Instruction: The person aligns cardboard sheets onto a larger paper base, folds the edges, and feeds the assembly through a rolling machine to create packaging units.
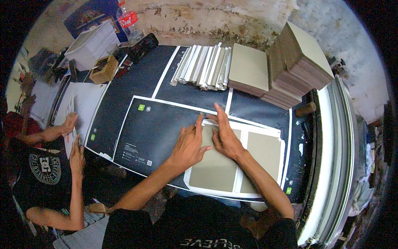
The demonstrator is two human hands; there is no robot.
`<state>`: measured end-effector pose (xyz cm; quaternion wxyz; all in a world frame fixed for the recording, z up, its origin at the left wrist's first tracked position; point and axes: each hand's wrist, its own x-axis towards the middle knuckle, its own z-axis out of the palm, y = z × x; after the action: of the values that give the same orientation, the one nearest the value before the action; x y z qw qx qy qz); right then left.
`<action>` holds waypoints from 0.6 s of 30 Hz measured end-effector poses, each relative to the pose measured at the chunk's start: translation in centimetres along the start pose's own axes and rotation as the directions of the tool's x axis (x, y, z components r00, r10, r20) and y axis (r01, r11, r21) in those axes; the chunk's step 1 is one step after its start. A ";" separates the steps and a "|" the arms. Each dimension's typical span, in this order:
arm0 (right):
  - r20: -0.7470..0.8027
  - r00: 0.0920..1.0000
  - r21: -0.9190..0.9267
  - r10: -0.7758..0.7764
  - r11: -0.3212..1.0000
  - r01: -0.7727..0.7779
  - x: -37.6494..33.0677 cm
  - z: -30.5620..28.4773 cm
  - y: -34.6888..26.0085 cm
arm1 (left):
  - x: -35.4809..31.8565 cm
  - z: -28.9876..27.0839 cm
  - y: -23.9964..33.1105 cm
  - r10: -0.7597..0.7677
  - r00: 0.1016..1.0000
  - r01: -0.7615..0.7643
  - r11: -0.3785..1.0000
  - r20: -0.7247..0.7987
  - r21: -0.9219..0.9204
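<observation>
Two grey-brown boards, a left board and a right board, lie side by side on a white sheet, with a narrow white strip between them. The sheet's margins are folded over the boards' outer edges in places. At the far left corner of the left board, my left hand touches the sheet's edge, its thumb spread away from the fingers. My right hand rests on the board's far edge beside it, fingers stretched out. Their fingertips nearly meet, and I see nothing held in either.
Behind lie a bundle of white strips, a board stack and a taller board stack. A wooden box, paper stack and bottle stand far left. Another person's hands work on a white sheet at left.
</observation>
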<state>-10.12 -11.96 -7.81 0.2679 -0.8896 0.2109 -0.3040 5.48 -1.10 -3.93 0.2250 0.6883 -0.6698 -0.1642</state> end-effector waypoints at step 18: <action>0.380 0.925 -0.225 -0.012 0.969 0.105 0.6 -0.1 -1.2 | -1.6 1.2 -2.1 -0.057 0.994 0.067 0.992 -0.089 0.104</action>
<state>-9.45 -11.40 -6.76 0.1842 -0.9630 0.1643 -0.1079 6.52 0.41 -6.16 0.2113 0.7262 -0.6457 -0.1053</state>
